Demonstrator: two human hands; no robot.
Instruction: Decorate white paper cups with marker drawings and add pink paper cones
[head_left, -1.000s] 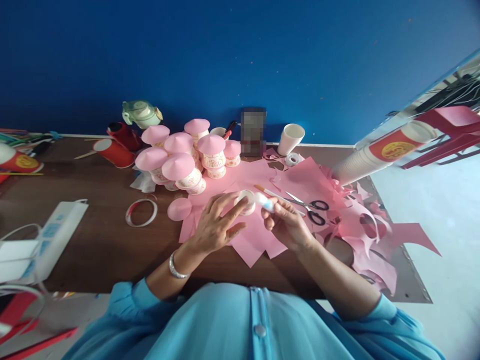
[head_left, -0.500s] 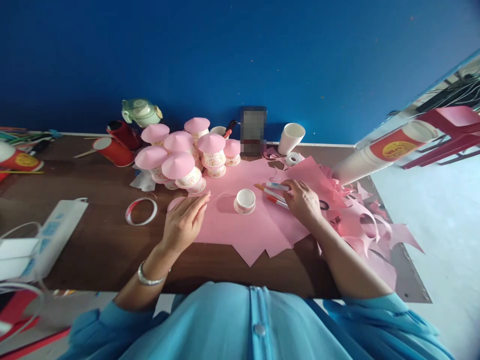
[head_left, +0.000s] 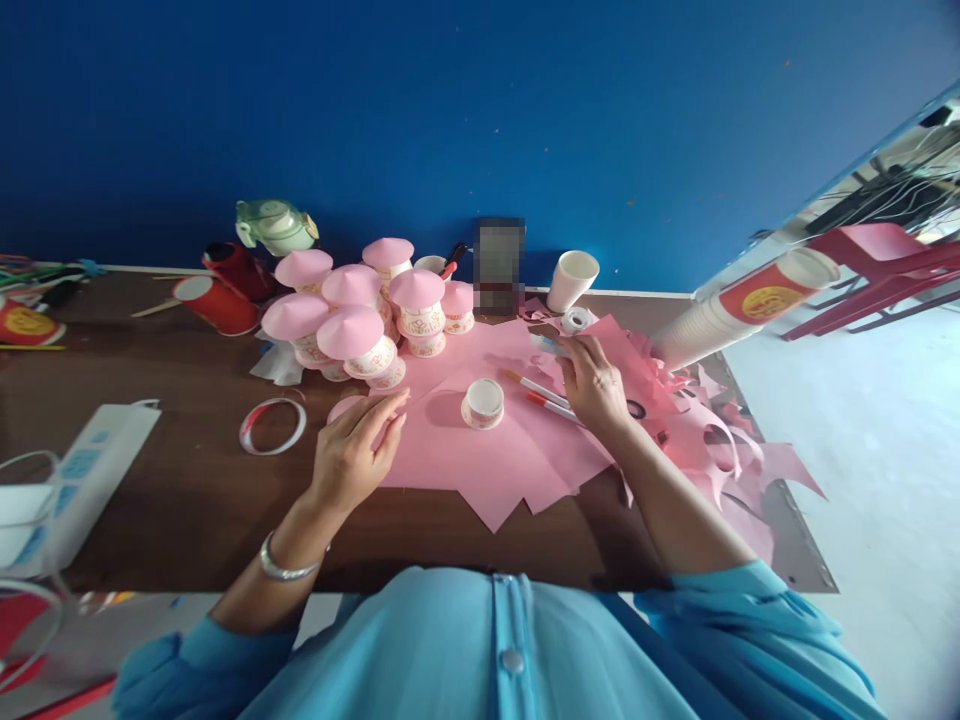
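Observation:
Resting at the pink paper's left side, my left hand (head_left: 354, 450) has its fingers stretched out and holds nothing. Over the right part of the pink paper (head_left: 450, 455), my right hand (head_left: 592, 385) has its fingertips on the end of a blurred, pale blue-and-white pen (head_left: 546, 345). Between the hands stands a small white patterned cup piece (head_left: 484, 402). Two markers, one with an orange-brown tip (head_left: 536, 385) and one with a red-orange tip (head_left: 551, 406), lie just left of my right hand. Several cups with pink cone tops (head_left: 351, 332) stand behind my left hand.
A tape roll (head_left: 273, 427) and a power strip (head_left: 97, 480) lie left. Red cups (head_left: 219, 305) and a green bottle (head_left: 277, 227) are at the back left. At the right are a leaning cup stack (head_left: 712, 315) and paper scraps (head_left: 712, 435). A white cup (head_left: 573, 280) stands behind.
The pale pen and my right hand have moved away from me, farther from the two markers. My left thumb is now farther from its fingers. The view has shifted slightly.

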